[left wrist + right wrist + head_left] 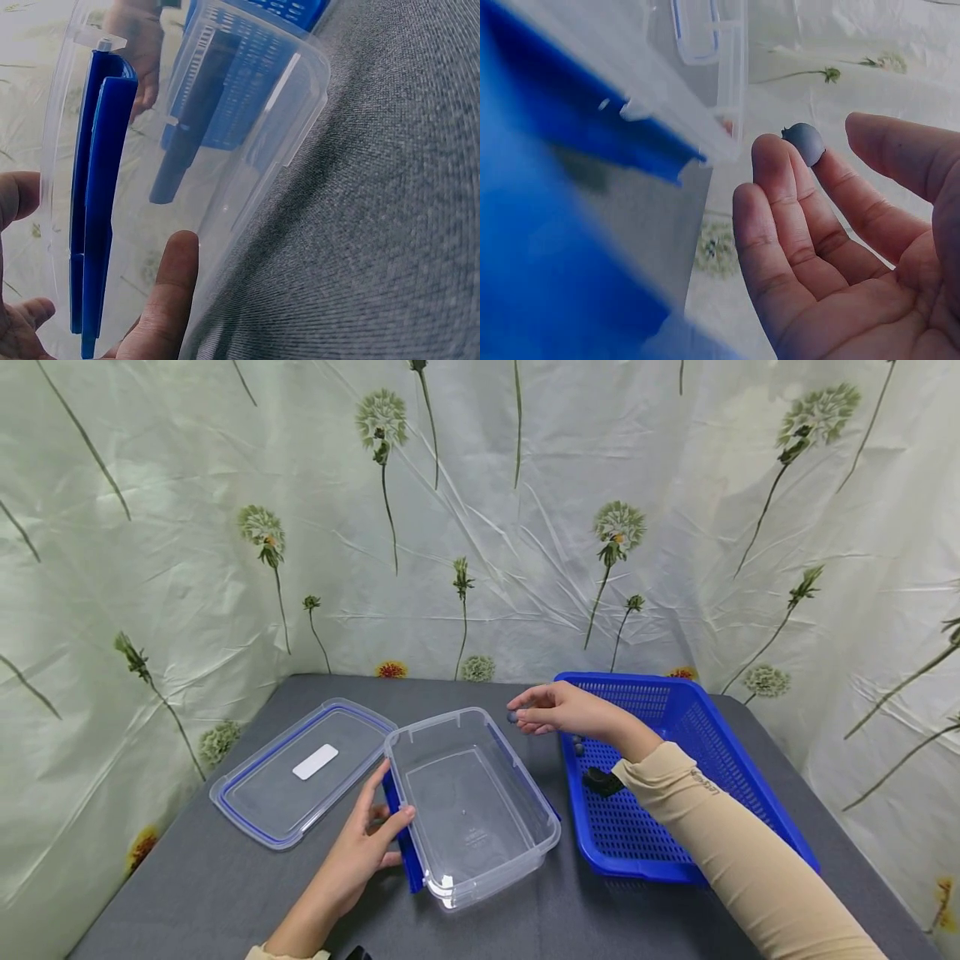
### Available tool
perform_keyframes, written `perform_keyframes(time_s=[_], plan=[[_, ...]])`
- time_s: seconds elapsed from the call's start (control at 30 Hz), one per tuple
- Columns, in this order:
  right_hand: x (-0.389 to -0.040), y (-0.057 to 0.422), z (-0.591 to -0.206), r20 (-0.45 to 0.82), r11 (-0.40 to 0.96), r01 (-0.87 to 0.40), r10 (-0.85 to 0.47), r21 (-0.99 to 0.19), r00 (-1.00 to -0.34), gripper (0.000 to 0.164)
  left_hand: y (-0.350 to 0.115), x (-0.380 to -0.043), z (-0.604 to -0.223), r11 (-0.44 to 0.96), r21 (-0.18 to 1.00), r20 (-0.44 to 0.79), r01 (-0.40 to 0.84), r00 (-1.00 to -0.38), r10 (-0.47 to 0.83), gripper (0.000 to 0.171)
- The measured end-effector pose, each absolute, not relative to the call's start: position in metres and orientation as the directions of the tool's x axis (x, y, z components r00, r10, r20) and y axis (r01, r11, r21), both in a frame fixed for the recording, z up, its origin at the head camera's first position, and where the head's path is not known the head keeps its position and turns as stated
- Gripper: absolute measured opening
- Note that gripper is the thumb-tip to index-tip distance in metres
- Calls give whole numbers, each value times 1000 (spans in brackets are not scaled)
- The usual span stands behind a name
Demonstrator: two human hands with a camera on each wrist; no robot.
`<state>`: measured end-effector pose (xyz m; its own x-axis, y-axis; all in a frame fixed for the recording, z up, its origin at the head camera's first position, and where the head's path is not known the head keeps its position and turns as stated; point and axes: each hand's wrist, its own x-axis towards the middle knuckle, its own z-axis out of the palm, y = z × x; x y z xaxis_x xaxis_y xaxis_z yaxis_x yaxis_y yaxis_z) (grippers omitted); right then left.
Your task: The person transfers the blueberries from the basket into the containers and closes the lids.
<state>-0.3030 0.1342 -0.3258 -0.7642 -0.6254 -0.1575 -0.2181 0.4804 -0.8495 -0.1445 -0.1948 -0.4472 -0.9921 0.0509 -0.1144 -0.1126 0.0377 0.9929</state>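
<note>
My left hand (352, 852) grips the left side of a clear plastic food container (465, 810), thumb at the rim. Beside that thumb a blue side latch (103, 195) hangs down. The container looks empty and tilted; whether its base touches the table I cannot tell. My right hand (566, 710) is above the left edge of a blue basket (731, 760), holding a blueberry (805, 144) at its fingertips. Inside the basket lie small blueberries (578, 749) and a black object (602, 782) of unclear kind; my right forearm hides part of the inside.
A clear lid (270, 797) with a blue seal and white label lies flat to the container's left. The grey cloth-covered table (202, 893) ends at a flower-printed curtain (510, 527) behind. The basket stands close to the container's right side.
</note>
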Motion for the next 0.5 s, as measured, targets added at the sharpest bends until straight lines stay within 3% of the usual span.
perform_keyframes(time_s=[0.17, 0.5], plan=[[-308, 110, -329, -170, 453, -204, -656, -868, -735, 43, -194, -144, -447, 14, 993, -115, -115, -992, 53, 83], [-315, 61, -338, -252, 527, -179, -644, -831, -723, 45, -194, -143, -447, 10, 994, -110, -109, -993, 48, 81]])
